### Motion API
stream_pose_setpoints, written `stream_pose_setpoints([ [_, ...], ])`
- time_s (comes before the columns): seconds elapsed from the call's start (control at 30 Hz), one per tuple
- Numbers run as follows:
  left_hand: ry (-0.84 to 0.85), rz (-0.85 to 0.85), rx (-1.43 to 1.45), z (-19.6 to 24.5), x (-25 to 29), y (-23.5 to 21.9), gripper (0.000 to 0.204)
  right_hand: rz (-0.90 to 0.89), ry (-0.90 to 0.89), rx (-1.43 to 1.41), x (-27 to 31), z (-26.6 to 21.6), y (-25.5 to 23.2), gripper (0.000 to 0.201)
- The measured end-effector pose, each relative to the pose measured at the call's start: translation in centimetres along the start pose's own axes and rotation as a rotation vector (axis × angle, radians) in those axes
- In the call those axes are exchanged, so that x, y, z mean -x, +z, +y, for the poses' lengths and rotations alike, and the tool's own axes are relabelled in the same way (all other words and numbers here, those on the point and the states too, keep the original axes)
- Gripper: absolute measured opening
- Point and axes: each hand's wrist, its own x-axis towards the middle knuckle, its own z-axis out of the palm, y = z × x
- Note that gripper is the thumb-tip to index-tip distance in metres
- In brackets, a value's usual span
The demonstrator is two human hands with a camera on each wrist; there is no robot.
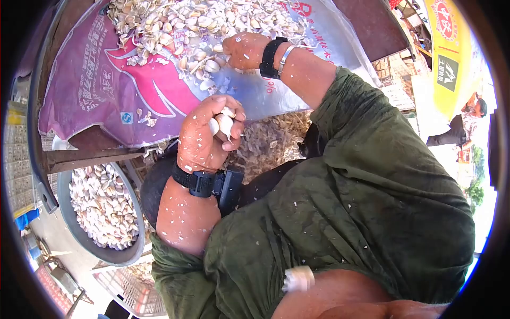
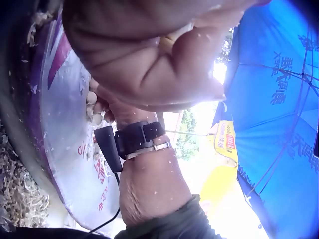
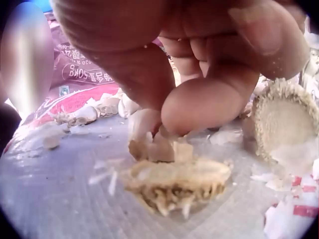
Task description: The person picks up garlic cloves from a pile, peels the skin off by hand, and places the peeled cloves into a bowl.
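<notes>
In the head view my left hand (image 1: 204, 135) curls its fingers round several white garlic cloves (image 1: 225, 125) in the palm. Its palm and thumb fill the top of the left wrist view. My right hand (image 1: 247, 51) is down at the near edge of a heap of loose garlic cloves (image 1: 212, 24), on a purple and silver plastic sack (image 1: 141, 93). Close up in the right wrist view, thumb and finger pinch a garlic clove (image 3: 144, 127) low over the sack. A cut garlic root end (image 3: 174, 181) lies just below the fingertips, and a larger round root end (image 3: 284, 122) stands to the right.
A grey basin (image 1: 139, 234) full of garlic cloves stands below the table's left side. Dry garlic skins (image 1: 271, 141) lie beneath the table edge. A plastic crate (image 1: 133, 292) is at the lower left. Another person (image 1: 470, 119) is far right. A blue canopy (image 2: 274, 99) hangs overhead.
</notes>
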Motion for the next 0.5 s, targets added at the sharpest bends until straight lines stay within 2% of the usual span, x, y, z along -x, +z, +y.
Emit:
stream_pose_setpoints([
  [0.03,0.003,0.036,-0.022,0.0,0.0,0.0,0.022,0.000,0.001,0.002,0.0,0.5,0.2,0.025],
  [0.1,0.000,0.053,-0.020,-0.1,0.0,0.0,0.022,0.137,-0.127,-0.019,0.5,0.9,0.2,0.025],
  [0.17,0.002,0.067,-0.019,-0.2,-0.1,-0.1,0.022,0.191,-0.087,-0.118,1.6,0.6,-0.2,0.025],
  [0.23,0.003,0.063,-0.032,-0.4,-0.1,-0.4,0.023,-0.096,0.060,-0.873,4.0,-0.2,-2.8,0.023],
  [0.27,0.006,0.057,-0.035,-0.4,-0.1,-0.5,0.023,-0.137,0.027,-1.049,5.3,-1.0,-3.5,0.022],
  [0.3,0.002,0.070,-0.038,-0.4,-0.1,-0.4,0.022,-0.130,0.025,-1.044,6.4,-1.7,-3.9,0.022],
  [0.37,-0.003,0.080,-0.044,-0.6,0.0,0.0,0.021,-0.159,-0.204,-1.439,8.3,-3.0,-4.5,0.028],
  [0.47,0.018,0.166,-0.088,-1.0,-0.1,-0.1,0.022,-0.279,-0.540,-1.546,12.0,-6.2,-7.6,0.031],
  [0.5,0.102,0.145,-0.171,-1.8,-0.7,-1.3,0.022,-0.282,-0.571,-1.581,14.1,-8.2,-9.3,0.023],
])
